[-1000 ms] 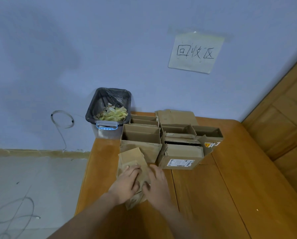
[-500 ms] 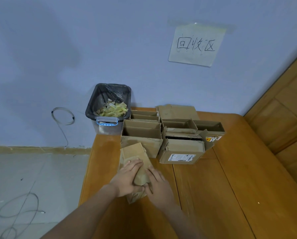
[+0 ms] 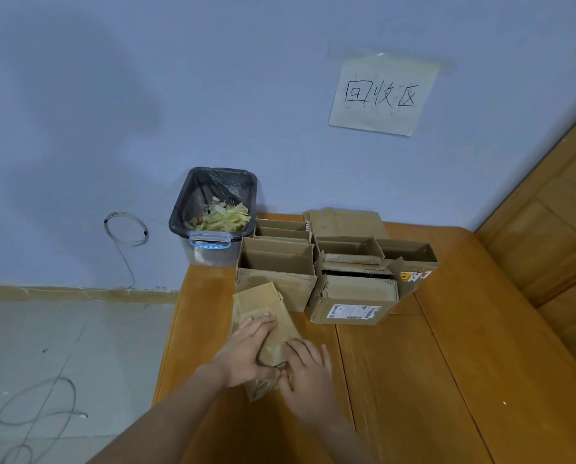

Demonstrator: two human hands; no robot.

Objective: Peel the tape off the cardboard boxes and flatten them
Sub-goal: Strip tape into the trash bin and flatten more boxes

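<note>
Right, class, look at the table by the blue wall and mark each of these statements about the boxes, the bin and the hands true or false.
1. Both hands, left hand and right hand, press on a flattened cardboard box. True.
2. The bin is empty. False: it holds yellowish scraps.
3. A box with a white shipping label sits on the table. True.
4. The paper sign lies on the table. False: it is stuck to the wall.
5. The open boxes stand on the floor. False: they stand on the table.
</note>
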